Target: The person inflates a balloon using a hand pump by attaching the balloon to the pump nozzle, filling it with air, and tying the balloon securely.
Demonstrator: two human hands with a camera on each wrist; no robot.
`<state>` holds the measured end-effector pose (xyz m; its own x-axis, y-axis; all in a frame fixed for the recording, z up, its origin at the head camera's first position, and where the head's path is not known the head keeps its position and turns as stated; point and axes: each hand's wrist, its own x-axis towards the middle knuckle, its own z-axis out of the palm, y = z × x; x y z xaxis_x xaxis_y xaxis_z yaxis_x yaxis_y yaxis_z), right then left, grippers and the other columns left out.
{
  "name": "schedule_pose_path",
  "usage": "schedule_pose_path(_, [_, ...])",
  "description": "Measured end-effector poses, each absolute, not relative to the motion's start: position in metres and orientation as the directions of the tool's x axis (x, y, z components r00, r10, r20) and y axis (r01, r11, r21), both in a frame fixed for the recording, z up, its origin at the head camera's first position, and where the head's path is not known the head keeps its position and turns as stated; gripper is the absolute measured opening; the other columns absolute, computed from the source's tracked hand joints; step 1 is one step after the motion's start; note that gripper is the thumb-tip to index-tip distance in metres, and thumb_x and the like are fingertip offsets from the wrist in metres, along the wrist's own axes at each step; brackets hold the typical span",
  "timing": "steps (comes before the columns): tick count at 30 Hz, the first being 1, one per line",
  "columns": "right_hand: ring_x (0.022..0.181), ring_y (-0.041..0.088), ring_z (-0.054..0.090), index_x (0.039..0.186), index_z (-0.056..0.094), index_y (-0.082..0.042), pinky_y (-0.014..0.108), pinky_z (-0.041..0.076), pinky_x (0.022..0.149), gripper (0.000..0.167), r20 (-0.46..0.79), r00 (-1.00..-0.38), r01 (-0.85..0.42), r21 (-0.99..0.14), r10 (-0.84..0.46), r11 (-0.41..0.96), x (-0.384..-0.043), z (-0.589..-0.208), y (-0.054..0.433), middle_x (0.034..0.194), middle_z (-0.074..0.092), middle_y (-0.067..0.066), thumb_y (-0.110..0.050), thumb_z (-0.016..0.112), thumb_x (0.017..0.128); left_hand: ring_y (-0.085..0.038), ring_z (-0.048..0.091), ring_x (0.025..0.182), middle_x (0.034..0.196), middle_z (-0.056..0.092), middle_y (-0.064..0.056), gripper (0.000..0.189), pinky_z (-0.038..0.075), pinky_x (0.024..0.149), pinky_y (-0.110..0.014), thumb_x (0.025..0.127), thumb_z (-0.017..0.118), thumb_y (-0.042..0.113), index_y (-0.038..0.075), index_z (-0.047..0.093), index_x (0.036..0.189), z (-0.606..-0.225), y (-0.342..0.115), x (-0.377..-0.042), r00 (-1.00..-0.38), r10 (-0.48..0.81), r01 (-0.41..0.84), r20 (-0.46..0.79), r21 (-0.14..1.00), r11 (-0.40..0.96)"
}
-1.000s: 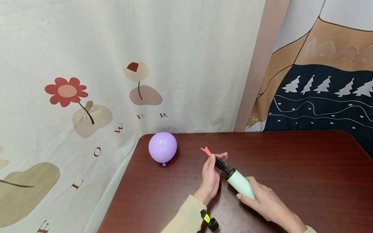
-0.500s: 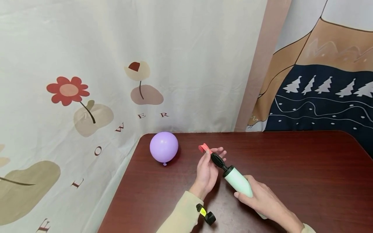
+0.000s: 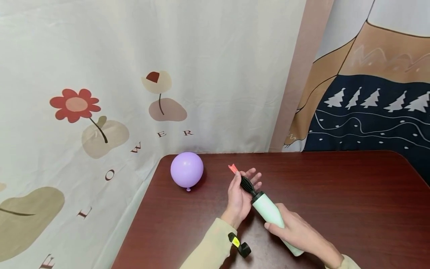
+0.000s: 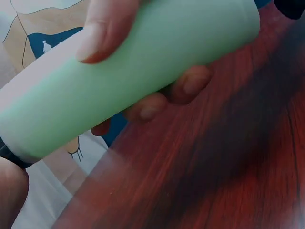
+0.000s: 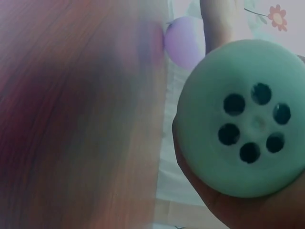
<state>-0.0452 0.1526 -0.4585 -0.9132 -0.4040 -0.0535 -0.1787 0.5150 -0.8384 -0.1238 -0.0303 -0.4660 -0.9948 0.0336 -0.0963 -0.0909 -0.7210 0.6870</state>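
A mint-green balloon pump [image 3: 268, 209] with a ribbed black nozzle end [image 3: 247, 184] slants over the table. My right hand [image 3: 295, 228] grips its barrel, thumb on the near side and fingers round the far side. In the right wrist view the pump's round end [image 5: 257, 123] shows a ring of holes. A small limp red balloon [image 3: 233, 168] sits at the nozzle tip. My left hand [image 3: 238, 196] pinches it there with the thumb, its other fingers loosely spread behind the nozzle. The left wrist view shows right-hand fingertips [image 4: 150, 107] beneath the barrel.
An inflated purple balloon [image 3: 187, 170] rests at the table's back left corner, knot toward me. The dark red-brown wooden table [image 3: 352, 194] meets a printed curtain [image 3: 218, 93] along its back edge. A black strap device [image 3: 239, 244] is on my left wrist.
My left hand and the nozzle have shifted slightly up and left, and the left fingers have spread. My right hand has moved slightly left; the pump's rear end now shows below its palm.
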Motion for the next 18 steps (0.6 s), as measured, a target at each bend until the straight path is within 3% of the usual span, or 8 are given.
schedule_pose_path(2, [0.073,0.005,0.06,0.135,0.05,0.005,0.026,0.05,0.06,0.062,-0.049,-0.908,-0.176,-0.856,-0.416,0.486,-0.045,-0.459,0.152,0.098,0.064,0.004,-0.037,0.073,0.096,-0.018,0.069,0.085,0.099,0.067,-0.004,0.031,0.057,0.077,-0.031,0.114,0.035,0.034,0.015,0.052,0.098,-0.466,-0.029,-0.124,-0.993,0.01,-0.092,-0.121,0.699,-0.709])
schedule_pose_path(6, [0.072,0.005,0.059,0.133,0.052,0.002,0.026,0.05,0.06,0.058,-0.031,-0.901,-0.18,-0.881,-0.433,0.437,-0.044,-0.462,0.152,0.095,0.063,0.002,-0.034,0.074,0.094,-0.01,0.048,0.06,0.079,0.051,0.001,0.03,0.042,0.058,-0.021,0.114,0.037,0.031,0.014,0.049,0.093,-0.466,-0.024,-0.126,-0.992,-0.068,-0.034,-0.108,0.737,-0.675])
schedule_pose_path(8, [0.074,0.008,0.061,0.137,0.048,0.002,0.027,0.052,0.062,0.058,-0.043,-0.889,-0.148,-0.915,-0.457,0.374,-0.043,-0.466,0.151,0.096,0.063,0.004,-0.029,0.073,0.095,-0.007,0.043,0.056,0.076,0.047,0.001,0.029,0.036,0.053,-0.018,0.114,0.037,0.03,0.014,0.047,0.092,-0.467,-0.024,-0.128,-0.99,-0.11,0.007,-0.087,0.752,-0.659])
schedule_pose_path(13, [0.066,0.022,0.067,0.152,0.028,-0.003,0.039,0.059,0.057,0.064,-0.17,-0.821,0.103,-0.983,-0.545,0.151,-0.039,-0.473,0.15,0.089,0.063,0.018,-0.02,0.065,0.103,-0.004,0.042,0.051,0.072,0.047,0.002,0.028,0.035,0.048,-0.015,0.114,0.039,0.026,0.013,0.046,0.09,-0.469,-0.029,-0.138,-0.984,-0.158,0.034,-0.086,0.775,-0.631])
schedule_pose_path(15, [0.059,0.026,0.067,0.154,0.025,-0.006,0.042,0.059,0.052,0.064,-0.201,-0.804,0.156,-0.979,-0.56,0.129,-0.035,-0.474,0.15,0.086,0.062,0.02,-0.022,0.062,0.105,-0.003,0.041,0.05,0.071,0.046,0.002,0.027,0.033,0.046,-0.014,0.113,0.04,0.025,0.013,0.046,0.089,-0.468,-0.035,-0.144,-0.978,-0.179,0.036,-0.105,0.761,-0.648])
schedule_pose_path(18, [0.057,0.028,0.066,0.154,0.028,-0.007,0.041,0.057,0.048,0.061,-0.205,-0.808,0.13,-0.977,-0.553,0.171,-0.028,-0.473,0.151,0.086,0.062,0.018,-0.026,0.061,0.106,-0.002,0.039,0.049,0.069,0.045,0.003,0.028,0.031,0.044,-0.013,0.113,0.041,0.025,0.013,0.045,0.088,-0.467,-0.044,-0.155,-0.968,-0.213,0.044,-0.136,0.739,-0.672])
